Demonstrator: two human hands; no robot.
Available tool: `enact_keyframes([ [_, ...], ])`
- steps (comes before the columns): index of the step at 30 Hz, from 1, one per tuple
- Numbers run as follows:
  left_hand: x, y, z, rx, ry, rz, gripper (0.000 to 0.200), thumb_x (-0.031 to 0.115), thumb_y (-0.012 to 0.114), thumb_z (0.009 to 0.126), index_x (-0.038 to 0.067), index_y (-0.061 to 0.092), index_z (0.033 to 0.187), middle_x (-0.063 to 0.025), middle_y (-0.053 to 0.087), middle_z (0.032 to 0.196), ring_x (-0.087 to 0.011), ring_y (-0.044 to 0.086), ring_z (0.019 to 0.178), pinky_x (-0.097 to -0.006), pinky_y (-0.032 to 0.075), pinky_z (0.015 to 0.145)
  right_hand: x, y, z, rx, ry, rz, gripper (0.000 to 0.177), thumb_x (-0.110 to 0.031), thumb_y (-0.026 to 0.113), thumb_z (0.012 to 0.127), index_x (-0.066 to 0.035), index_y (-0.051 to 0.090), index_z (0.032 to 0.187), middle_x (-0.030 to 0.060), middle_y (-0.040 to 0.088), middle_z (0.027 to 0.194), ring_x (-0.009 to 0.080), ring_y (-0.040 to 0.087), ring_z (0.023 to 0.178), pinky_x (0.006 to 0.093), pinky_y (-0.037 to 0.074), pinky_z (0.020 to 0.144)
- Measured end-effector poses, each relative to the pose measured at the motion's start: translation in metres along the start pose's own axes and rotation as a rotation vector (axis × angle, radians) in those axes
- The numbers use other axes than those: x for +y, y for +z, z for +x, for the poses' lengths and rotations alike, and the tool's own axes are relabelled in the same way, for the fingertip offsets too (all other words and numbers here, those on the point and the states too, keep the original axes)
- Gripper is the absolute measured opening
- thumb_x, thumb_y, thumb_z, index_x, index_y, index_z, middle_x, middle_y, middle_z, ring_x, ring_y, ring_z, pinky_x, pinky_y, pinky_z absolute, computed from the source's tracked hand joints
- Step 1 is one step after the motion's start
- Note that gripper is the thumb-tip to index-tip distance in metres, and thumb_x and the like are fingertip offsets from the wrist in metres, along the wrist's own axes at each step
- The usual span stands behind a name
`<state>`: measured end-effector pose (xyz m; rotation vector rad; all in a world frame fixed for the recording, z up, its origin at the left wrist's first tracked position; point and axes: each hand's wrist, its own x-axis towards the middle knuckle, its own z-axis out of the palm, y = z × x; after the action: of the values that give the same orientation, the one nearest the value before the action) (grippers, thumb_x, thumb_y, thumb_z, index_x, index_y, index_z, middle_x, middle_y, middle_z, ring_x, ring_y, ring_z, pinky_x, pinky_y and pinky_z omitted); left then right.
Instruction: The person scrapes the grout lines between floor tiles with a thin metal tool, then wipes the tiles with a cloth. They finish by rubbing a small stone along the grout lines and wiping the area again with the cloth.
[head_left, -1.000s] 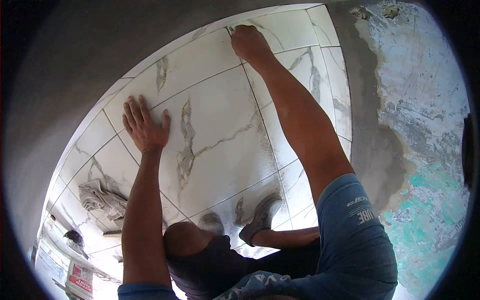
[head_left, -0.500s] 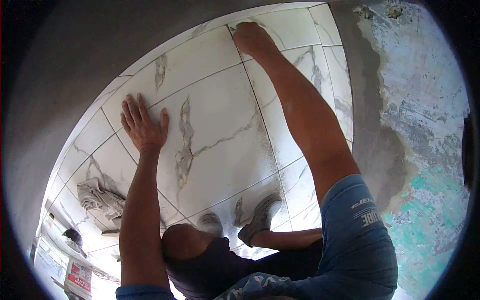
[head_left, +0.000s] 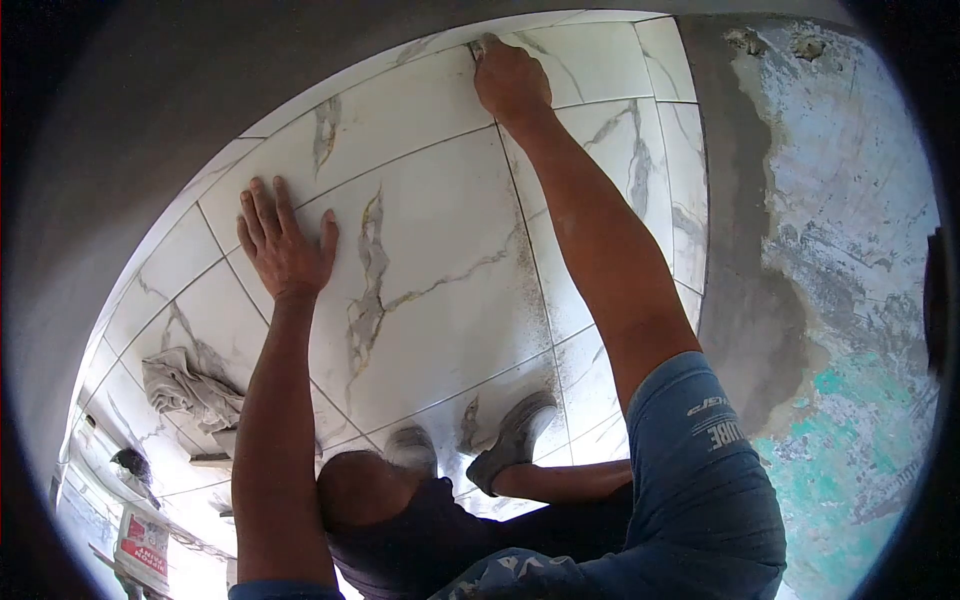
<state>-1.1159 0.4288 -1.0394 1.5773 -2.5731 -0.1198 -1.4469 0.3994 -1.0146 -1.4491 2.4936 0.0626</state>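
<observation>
My left hand (head_left: 287,240) lies flat on the white marble-patterned floor tiles (head_left: 450,300), fingers spread, with nothing in it. At the far end of my reach, my right hand (head_left: 513,85) is closed in a fist over the dark joint (head_left: 521,205) between two tiles, close to the wall base. A small greyish tip shows at its fingers; the rest is hidden, so I cannot make out what it is. Dark dust speckles the tile surface beside this joint.
A crumpled grey cloth (head_left: 188,388) lies on the tiles at left. My shoes (head_left: 515,440) are at the lower middle. A dark grey wall (head_left: 120,130) borders the floor, and a rough, patchy surface (head_left: 850,250) runs along the right. A red-and-white box (head_left: 143,545) stands lower left.
My right fist has shifted slightly along the joint towards the wall, and its wrist has turned. My left hand stays flat in the same place. The view has moved a little.
</observation>
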Motion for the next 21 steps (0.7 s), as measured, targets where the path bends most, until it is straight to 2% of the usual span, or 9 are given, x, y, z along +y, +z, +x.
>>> enact_keyframes([
  [3, -0.001, 0.000, 0.000, -0.024, -0.012, 0.021, 0.076, 0.048, 0.055, 0.084, 0.008, 0.030, 0.144, -0.0189, 0.025, 0.149, -0.0346, 0.021, 0.139, -0.0495, 0.018, 0.111, 0.003, -0.003, 0.009, -0.043, -0.126, -0.068, 0.024, -0.015, 0.046, 0.089, -0.004, 0.061, 0.103, 0.0181, 0.066, 0.098, 0.0345, 0.065, 0.093, 0.0458, 0.055, 0.078],
  [6, 0.000, -0.001, 0.001, -0.020, -0.009, 0.031, 0.075, 0.049, 0.054, 0.084, 0.008, 0.030, 0.143, -0.0186, 0.025, 0.149, -0.0340, 0.022, 0.139, -0.0492, 0.018, 0.111, -0.005, -0.022, -0.002, -0.157, -0.070, -0.121, 0.023, -0.015, 0.046, 0.089, -0.004, 0.063, 0.098, 0.0167, 0.066, 0.099, 0.0338, 0.066, 0.093, 0.0454, 0.055, 0.080],
  [10, -0.001, -0.002, 0.000, -0.020, -0.015, 0.021, 0.075, 0.049, 0.055, 0.084, 0.008, 0.031, 0.143, -0.0180, 0.025, 0.149, -0.0336, 0.022, 0.139, -0.0487, 0.017, 0.112, 0.004, -0.006, -0.026, -0.150, -0.107, -0.182, 0.022, -0.014, 0.046, 0.088, -0.004, 0.063, 0.099, 0.0167, 0.067, 0.097, 0.0337, 0.066, 0.092, 0.0462, 0.055, 0.077],
  [12, 0.000, -0.003, 0.001, -0.025, -0.026, 0.015, 0.075, 0.049, 0.055, 0.084, 0.008, 0.032, 0.143, -0.0174, 0.026, 0.149, -0.0335, 0.022, 0.139, -0.0485, 0.017, 0.112, 0.013, 0.000, -0.051, -0.139, -0.136, -0.129, 0.021, -0.014, 0.047, 0.087, -0.004, 0.063, 0.097, 0.0177, 0.067, 0.093, 0.0340, 0.066, 0.089, 0.0452, 0.055, 0.072],
  [14, 0.001, -0.004, 0.000, -0.032, -0.029, 0.008, 0.076, 0.049, 0.055, 0.084, 0.008, 0.032, 0.143, -0.0172, 0.026, 0.149, -0.0335, 0.022, 0.139, -0.0486, 0.018, 0.111, 0.020, 0.001, -0.090, -0.236, -0.054, -0.123, 0.019, -0.015, 0.048, 0.086, -0.004, 0.061, 0.095, 0.0178, 0.067, 0.090, 0.0346, 0.066, 0.085, 0.0435, 0.055, 0.069],
  [16, -0.001, -0.004, 0.000, -0.035, -0.024, 0.005, 0.076, 0.049, 0.055, 0.083, 0.009, 0.031, 0.143, -0.0170, 0.026, 0.150, -0.0335, 0.022, 0.139, -0.0486, 0.018, 0.111, 0.034, 0.007, -0.133, -0.270, -0.076, -0.218, 0.017, -0.014, 0.048, 0.087, -0.005, 0.060, 0.093, 0.0178, 0.067, 0.088, 0.0342, 0.067, 0.083, 0.0427, 0.055, 0.069],
  [21, 0.000, -0.003, 0.001, -0.002, -0.022, -0.004, 0.076, 0.049, 0.056, 0.083, 0.009, 0.032, 0.143, -0.0168, 0.025, 0.150, -0.0333, 0.023, 0.139, -0.0485, 0.018, 0.111, 0.072, 0.014, -0.264, -0.588, 0.045, -0.212, 0.018, -0.014, 0.046, 0.087, -0.005, 0.057, 0.098, 0.0176, 0.066, 0.085, 0.0338, 0.067, 0.081, 0.0443, 0.055, 0.071],
])
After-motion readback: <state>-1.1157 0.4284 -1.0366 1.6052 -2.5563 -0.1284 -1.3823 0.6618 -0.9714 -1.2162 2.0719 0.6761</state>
